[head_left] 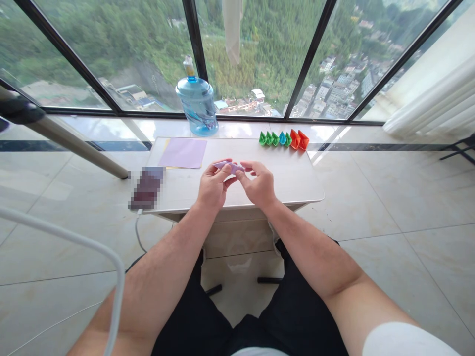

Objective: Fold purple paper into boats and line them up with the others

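Observation:
A small folded piece of purple paper (232, 166) is held up above the near middle of the table. My left hand (214, 185) is closed on its left part, with the thumb on the near side. At its right end, my right hand (260, 184) pinches the paper between thumb and fingers. Parts of the paper are hidden behind the fingers. Flat purple sheets (184, 153) lie at the table's back left, with a yellowish edge showing beneath. Along the back right stands a row of folded paper boats (284, 139) in green, blue and orange-red.
The white table (297, 183) stands before the window. A phone-like object (147, 188), blurred out, lies at its left edge with a cable (138, 232) attached. A large blue water bottle (198, 106) stands behind the table. A pale bent tube (118, 277) crosses the lower left.

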Demonstrator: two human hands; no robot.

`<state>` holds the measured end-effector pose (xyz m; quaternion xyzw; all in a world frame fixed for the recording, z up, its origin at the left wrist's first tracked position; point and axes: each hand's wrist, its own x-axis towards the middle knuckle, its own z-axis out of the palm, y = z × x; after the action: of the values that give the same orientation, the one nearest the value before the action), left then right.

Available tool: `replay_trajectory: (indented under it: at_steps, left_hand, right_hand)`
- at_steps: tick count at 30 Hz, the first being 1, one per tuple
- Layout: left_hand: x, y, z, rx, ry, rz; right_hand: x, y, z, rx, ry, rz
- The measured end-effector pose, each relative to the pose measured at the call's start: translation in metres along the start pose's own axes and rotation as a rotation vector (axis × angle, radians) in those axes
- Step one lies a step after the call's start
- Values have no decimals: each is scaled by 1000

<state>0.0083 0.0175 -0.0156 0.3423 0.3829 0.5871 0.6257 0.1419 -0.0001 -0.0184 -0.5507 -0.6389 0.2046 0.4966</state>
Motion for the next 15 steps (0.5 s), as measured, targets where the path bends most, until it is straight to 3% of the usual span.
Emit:
replay_trajectory:
  at_steps: [2,5,9,15]
  left_hand:
    - [1,2,-2,-9,-45,12]
    - [6,5,-6,33,-79,46]
    - [13,14,-16,179,-117,214]
    - [13,28,-28,609,-185,364]
  right_hand:
    - [4,3,-3,152,-76,104]
    - [6,5,-6,267,-84,120]
    - [7,5,-12,219,-27,57]
    - [11,7,-17,185,-50,-8]
